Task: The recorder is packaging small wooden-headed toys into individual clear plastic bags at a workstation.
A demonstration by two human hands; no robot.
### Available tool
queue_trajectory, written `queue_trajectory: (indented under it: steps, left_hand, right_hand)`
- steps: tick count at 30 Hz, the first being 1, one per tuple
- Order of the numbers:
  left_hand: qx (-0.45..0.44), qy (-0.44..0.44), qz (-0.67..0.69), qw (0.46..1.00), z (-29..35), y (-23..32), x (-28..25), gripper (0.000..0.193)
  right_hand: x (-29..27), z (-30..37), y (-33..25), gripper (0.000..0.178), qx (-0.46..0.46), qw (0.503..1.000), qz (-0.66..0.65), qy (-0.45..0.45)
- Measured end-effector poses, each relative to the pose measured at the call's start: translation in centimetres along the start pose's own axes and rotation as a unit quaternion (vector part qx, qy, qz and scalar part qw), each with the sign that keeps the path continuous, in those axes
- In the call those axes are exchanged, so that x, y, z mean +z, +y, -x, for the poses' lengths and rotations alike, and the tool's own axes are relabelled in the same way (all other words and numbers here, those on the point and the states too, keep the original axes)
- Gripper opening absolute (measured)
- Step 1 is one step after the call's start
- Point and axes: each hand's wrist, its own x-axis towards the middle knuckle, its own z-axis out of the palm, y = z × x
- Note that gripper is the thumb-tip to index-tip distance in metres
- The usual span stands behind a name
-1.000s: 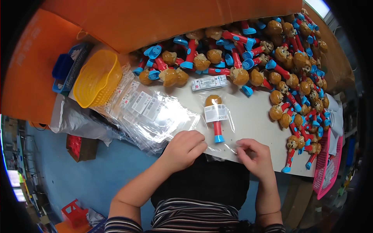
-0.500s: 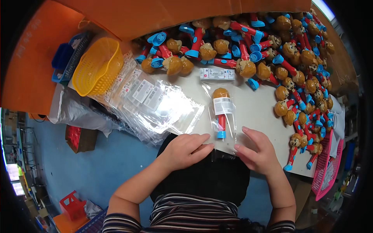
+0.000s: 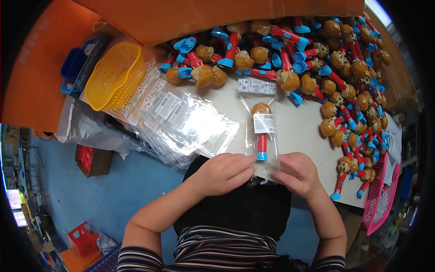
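Note:
A clear plastic bag (image 3: pixel 271 102) with a printed header strip lies at the table's near edge. Inside it is a toy figure (image 3: pixel 262 144) with a brown head, red body and blue base, partly covered by a white label. My left hand (image 3: pixel 228 173) grips the bag's lower left edge, fingertips beside the blue base. On the opposite side, my right hand (image 3: pixel 297 174) has its thumb and fingers closed at the lower right edge. The bag's near end hangs slightly over the table edge between the hands.
Many similar toy figures (image 3: pixel 288 80) are heaped along the back and right of the table (image 3: pixel 297 124). Flat clear bags (image 3: pixel 170 109) are stacked at left by a yellow basket (image 3: pixel 97 84). A pink basket (image 3: pixel 372 206) stands at right; orange board (image 3: pixel 217 13) walls the back.
Both hands have come in closer onto the bag's lower edges; the left moved right and the right hand's fingers closed in. The bag has shifted slightly right.

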Motion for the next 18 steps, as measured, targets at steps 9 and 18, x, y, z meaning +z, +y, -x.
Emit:
queue_trajectory:
  steps: [9, 18]
  left_hand:
    - [-0.091, -0.033, 0.027, 0.995, 3.3, 0.4, 0.0, 0.033]
    - [-0.228, 0.084, 0.123, 0.962, 3.0, 3.7, 1.2, 0.023]
  right_hand:
    - [0.2, 0.1, 0.5, 0.025, 0.036, 0.998, -0.059, -0.012]
    - [0.0, -1.0, -1.3, 0.013, 0.216, 0.956, -0.197, -0.038]
